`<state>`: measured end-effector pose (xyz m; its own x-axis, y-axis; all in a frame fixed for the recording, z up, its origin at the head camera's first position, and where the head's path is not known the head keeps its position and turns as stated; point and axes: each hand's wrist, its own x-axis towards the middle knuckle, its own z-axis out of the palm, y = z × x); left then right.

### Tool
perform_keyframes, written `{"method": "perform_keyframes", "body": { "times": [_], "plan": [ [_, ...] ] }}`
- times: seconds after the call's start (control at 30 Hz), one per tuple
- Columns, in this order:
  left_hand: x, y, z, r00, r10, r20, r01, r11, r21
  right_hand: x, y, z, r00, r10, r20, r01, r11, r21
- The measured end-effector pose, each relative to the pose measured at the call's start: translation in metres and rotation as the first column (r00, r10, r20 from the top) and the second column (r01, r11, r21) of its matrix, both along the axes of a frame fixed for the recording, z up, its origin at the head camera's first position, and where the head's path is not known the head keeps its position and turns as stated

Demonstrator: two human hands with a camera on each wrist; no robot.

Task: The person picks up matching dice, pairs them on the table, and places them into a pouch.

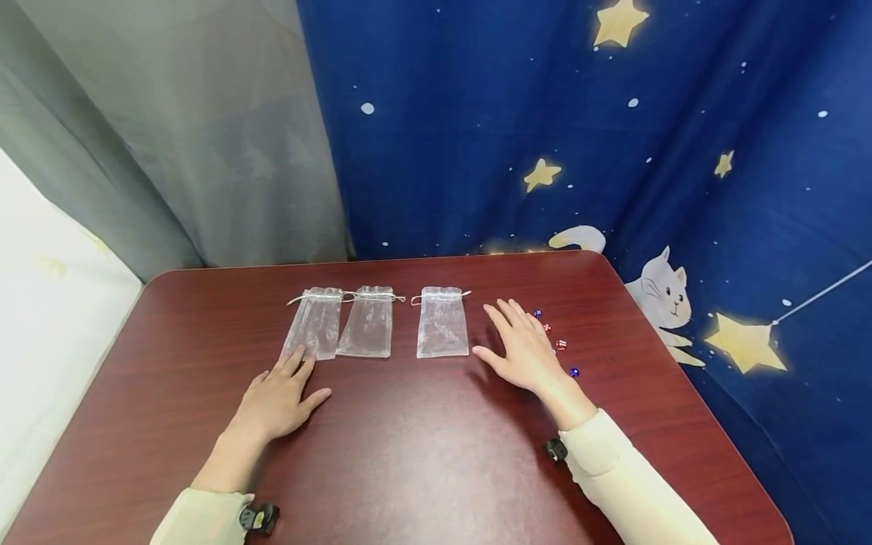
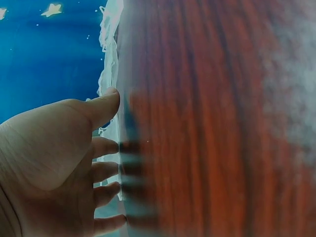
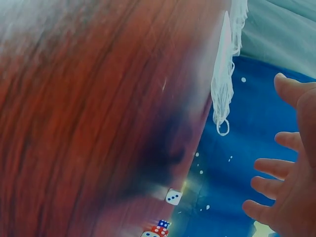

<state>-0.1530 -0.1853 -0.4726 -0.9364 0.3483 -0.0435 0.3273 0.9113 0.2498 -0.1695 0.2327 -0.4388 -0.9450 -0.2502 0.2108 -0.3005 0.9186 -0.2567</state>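
Three sheer white drawstring bags (image 1: 365, 325) lie in a row, corded ends away from the person. Left bag (image 1: 320, 318): slanted, its lower edge at the fingertips of the left hand (image 1: 275, 401); contact appears likely but cannot be confirmed. Middle bag (image 1: 368, 333): just beside it, lower corners nearly meeting. Right bag (image 1: 442, 325): set apart, nearly straight. Beyond the right hand (image 1: 524, 352), which has its fingers spread, lie small blue dice (image 1: 575, 372) and red dice (image 1: 562, 345); the right wrist view also shows a white die (image 3: 173, 196) with dark pips.
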Motion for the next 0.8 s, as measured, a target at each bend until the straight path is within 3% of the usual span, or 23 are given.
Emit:
{"method": "perform_keyframes", "body": {
  "times": [0.8],
  "plan": [
    [0.002,0.001,0.0,1.0,0.019,0.003,-0.019,1.0,0.009,-0.01,0.035,-0.008,0.996,-0.086,0.001,0.086,0.995,0.05]
  ]
}}
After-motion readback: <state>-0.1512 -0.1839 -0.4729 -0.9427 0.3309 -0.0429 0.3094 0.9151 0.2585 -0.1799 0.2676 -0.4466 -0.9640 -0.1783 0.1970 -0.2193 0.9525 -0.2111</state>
